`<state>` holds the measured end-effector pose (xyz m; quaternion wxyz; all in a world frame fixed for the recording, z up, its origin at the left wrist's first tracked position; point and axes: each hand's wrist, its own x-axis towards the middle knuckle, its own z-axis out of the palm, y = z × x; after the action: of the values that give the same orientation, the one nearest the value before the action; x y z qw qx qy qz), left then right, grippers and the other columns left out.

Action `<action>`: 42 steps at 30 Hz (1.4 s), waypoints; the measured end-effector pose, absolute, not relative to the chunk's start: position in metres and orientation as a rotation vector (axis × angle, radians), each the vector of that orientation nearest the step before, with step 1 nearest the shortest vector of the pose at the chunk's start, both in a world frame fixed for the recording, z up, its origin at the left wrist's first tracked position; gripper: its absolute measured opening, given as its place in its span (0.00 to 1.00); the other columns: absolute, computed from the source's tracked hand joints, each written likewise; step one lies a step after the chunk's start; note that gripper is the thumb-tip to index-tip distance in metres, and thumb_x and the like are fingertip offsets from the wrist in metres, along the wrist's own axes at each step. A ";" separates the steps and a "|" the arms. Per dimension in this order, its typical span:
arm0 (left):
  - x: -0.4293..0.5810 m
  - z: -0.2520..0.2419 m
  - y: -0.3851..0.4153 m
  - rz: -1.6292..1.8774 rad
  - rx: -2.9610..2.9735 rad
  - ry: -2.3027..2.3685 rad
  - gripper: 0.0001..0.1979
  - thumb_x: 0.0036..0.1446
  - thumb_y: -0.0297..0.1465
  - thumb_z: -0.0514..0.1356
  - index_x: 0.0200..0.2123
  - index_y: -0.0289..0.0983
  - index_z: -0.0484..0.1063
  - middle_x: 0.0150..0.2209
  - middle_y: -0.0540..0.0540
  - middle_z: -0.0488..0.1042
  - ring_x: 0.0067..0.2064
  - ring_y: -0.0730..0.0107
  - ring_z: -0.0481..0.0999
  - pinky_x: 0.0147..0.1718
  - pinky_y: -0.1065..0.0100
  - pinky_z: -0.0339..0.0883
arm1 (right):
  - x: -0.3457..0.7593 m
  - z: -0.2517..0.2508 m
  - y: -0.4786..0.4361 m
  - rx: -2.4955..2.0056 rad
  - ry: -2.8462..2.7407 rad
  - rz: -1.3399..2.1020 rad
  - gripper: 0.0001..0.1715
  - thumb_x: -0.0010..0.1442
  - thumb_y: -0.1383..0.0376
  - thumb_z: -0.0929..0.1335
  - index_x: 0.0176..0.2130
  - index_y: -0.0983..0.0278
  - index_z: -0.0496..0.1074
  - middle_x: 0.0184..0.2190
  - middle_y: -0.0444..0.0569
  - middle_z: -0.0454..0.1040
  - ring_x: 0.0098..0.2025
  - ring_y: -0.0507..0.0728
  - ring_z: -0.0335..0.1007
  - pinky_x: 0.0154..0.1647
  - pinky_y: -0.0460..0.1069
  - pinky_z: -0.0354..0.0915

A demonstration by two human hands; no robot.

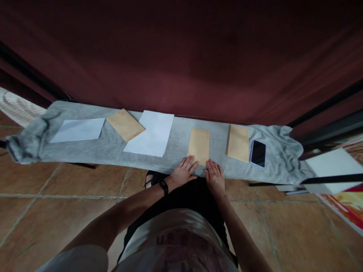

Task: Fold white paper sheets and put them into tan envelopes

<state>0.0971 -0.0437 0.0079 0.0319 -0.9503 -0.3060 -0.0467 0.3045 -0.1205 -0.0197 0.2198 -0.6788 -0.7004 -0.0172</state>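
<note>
A single tan paper envelope [199, 143] lies flat on the grey cloth in front of me. My left hand [183, 172], with a dark band on its wrist, rests palm down at the envelope's near left corner, fingers stretched out. At the near right corner lies my right hand [214, 175], also flat, its fingertips by the envelope's edge. Neither hand grips anything. To the right is a stack of tan envelopes [238, 142]. Left of me lie white paper sheets [154, 134], with more tan envelopes [124, 124] overlapping their left edge.
Grey cloth [181, 132] covers the long narrow bench. A phone [258, 154] lies beyond the right-hand stack, and a folded white paper [79, 129] at the far left. A dark red panel [181, 87] rises behind the bench. White boards [336, 170] lean at the right end.
</note>
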 end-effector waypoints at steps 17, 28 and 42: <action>0.116 0.024 -0.019 -0.045 -2.948 -1.005 0.23 0.63 0.17 0.50 0.60 0.31 0.67 0.61 0.32 0.71 0.63 0.55 0.70 0.58 0.54 0.67 | 0.288 -0.008 -0.103 -2.041 -1.643 0.043 0.25 0.68 0.67 0.62 0.61 0.63 0.70 0.58 0.59 0.73 0.57 0.65 0.67 0.59 0.60 0.61; 0.124 0.051 -0.011 0.041 -2.910 -0.998 0.17 0.61 0.16 0.52 0.47 0.31 0.75 0.46 0.36 0.77 0.48 0.55 0.78 0.40 0.61 0.76 | 0.291 0.009 -0.072 -1.629 -0.712 0.935 0.18 0.60 0.52 0.68 0.42 0.62 0.77 0.35 0.50 0.79 0.36 0.59 0.76 0.41 0.55 0.72; 0.130 0.033 -0.027 -0.540 -2.884 -0.917 0.17 0.69 0.29 0.50 0.54 0.36 0.74 0.57 0.38 0.76 0.54 0.55 0.78 0.51 0.56 0.74 | 0.312 0.025 -0.058 -1.236 -0.230 0.984 0.28 0.37 0.46 0.79 0.21 0.59 0.63 0.16 0.37 0.63 0.21 0.51 0.64 0.27 0.50 0.71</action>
<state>0.1300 -0.0265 0.0326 0.0335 -0.9377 -0.2980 -0.1756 0.3119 -0.0577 0.0248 0.6980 -0.5543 -0.1032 0.4414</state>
